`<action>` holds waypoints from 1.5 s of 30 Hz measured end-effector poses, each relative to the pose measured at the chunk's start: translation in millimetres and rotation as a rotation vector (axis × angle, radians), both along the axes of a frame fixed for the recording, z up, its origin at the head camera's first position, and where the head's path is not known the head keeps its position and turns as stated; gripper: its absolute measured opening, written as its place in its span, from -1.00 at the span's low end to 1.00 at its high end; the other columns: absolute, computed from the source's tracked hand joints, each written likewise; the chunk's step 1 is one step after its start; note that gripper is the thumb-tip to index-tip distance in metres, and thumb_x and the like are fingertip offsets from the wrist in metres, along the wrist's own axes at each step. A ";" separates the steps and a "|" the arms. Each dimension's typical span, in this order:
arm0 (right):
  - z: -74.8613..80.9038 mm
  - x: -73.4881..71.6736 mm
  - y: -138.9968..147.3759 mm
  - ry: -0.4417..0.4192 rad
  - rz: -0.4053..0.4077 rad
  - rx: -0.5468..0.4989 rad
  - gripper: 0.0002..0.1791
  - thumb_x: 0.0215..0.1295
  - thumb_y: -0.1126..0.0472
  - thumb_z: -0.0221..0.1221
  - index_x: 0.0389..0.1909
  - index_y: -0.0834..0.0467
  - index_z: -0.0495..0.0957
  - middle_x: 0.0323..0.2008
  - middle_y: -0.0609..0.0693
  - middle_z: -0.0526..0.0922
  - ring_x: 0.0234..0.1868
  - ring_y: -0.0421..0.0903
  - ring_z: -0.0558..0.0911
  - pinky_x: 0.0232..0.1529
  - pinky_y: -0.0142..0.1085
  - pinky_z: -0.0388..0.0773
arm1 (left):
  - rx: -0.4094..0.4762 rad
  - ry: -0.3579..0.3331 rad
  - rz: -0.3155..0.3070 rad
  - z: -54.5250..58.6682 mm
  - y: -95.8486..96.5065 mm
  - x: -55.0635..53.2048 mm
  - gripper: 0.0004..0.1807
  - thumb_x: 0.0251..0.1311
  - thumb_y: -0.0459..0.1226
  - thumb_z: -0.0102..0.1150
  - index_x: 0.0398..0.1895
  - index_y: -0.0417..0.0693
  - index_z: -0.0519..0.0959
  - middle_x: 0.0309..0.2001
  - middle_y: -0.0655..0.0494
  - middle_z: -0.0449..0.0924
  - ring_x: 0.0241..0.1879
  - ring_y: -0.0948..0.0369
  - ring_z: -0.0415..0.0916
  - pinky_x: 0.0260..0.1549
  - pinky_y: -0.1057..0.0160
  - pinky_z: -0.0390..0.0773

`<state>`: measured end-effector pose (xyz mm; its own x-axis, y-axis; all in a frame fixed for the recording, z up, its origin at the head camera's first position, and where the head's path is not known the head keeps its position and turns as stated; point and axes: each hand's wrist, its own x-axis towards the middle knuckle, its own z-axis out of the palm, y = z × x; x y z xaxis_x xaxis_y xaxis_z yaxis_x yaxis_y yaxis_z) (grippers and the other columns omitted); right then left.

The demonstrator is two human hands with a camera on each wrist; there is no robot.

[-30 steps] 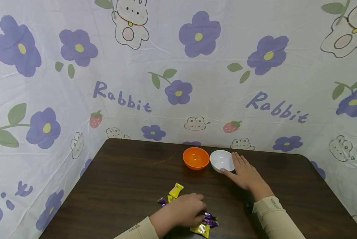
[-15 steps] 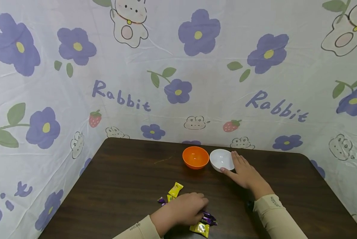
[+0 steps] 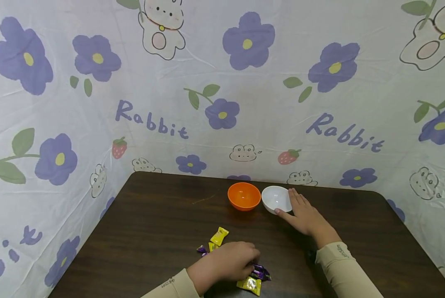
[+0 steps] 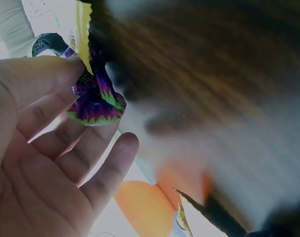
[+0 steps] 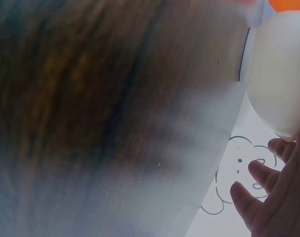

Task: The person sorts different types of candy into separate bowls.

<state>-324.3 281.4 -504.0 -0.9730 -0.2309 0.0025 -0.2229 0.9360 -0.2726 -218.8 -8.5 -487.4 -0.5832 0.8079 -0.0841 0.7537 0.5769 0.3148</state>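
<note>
My left hand [image 3: 230, 260] is low over the wrapped candies at the near side of the table. Its thumb and fingertips pinch a purple-wrapped candy [image 4: 98, 101], seen in the left wrist view. Just right of those fingers lies purple wrapping [image 3: 260, 272], with a yellow-wrapped candy [image 3: 250, 285] below it. My right hand [image 3: 309, 217] rests against the right side of the white bowl [image 3: 270, 205], thumb at the near rim and fingers stretched along the far side. In the right wrist view the fingers [image 5: 246, 200] look spread beside the bowl's outer wall.
An orange bowl [image 3: 238, 203] stands left of the white one, very close to it. Another yellow candy [image 3: 219, 236] and a small purple one [image 3: 201, 249] lie beyond the left wrist. A patterned cloth [image 3: 245, 91] hangs behind the dark table [image 3: 151, 231].
The left fingers have shifted slightly at the purple candies, and less purple wrapping shows beside them. The right hand and both bowls stay in place.
</note>
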 end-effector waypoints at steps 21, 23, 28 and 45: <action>0.6 -0.3 -4.5 0.038 -0.015 0.023 0.22 0.48 -0.55 -0.14 0.67 0.40 -0.10 0.68 0.40 -0.03 0.63 0.50 0.09 0.54 0.41 0.14 | 0.100 0.048 0.026 7.5 -12.8 -11.6 -0.93 0.44 -0.24 0.30 -0.09 0.05 0.69 -0.23 0.29 0.57 -0.31 0.44 0.42 -0.21 0.46 0.55; -0.2 -0.7 -3.9 0.039 -0.018 0.026 0.23 0.46 -0.56 -0.14 0.67 0.40 -0.08 0.68 0.39 -0.02 0.63 0.49 0.09 0.56 0.41 0.11 | 0.107 0.073 0.026 7.5 -14.3 -13.0 -0.93 0.44 -0.23 0.30 -0.09 0.06 0.69 -0.23 0.31 0.57 -0.31 0.44 0.42 -0.21 0.47 0.55; -0.8 -1.4 -3.4 0.040 -0.023 0.051 0.27 0.43 -0.62 -0.19 0.68 0.39 -0.09 0.68 0.39 -0.03 0.64 0.48 0.06 0.58 0.41 0.04 | 0.133 0.077 0.043 7.5 -17.5 -17.0 -0.93 0.45 -0.23 0.30 -0.09 0.07 0.69 -0.23 0.30 0.58 -0.31 0.43 0.43 -0.22 0.46 0.55; -2.6 -5.8 -3.2 -0.004 -0.017 0.077 0.28 0.45 -0.63 -0.26 0.68 0.39 -0.18 0.70 0.37 -0.14 0.70 0.38 -0.06 0.65 0.31 -0.06 | 0.157 0.083 0.084 13.1 -22.3 -25.3 -0.91 0.45 -0.23 0.29 -0.06 0.05 0.69 -0.19 0.23 0.62 -0.28 0.41 0.46 -0.15 0.44 0.61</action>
<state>-330.0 278.2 -506.6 -0.9768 -0.2134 -0.0181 -0.2056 0.9579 -0.2004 -244.1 -30.8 -474.4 -0.6491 0.7554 0.0898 0.7318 0.5878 0.3448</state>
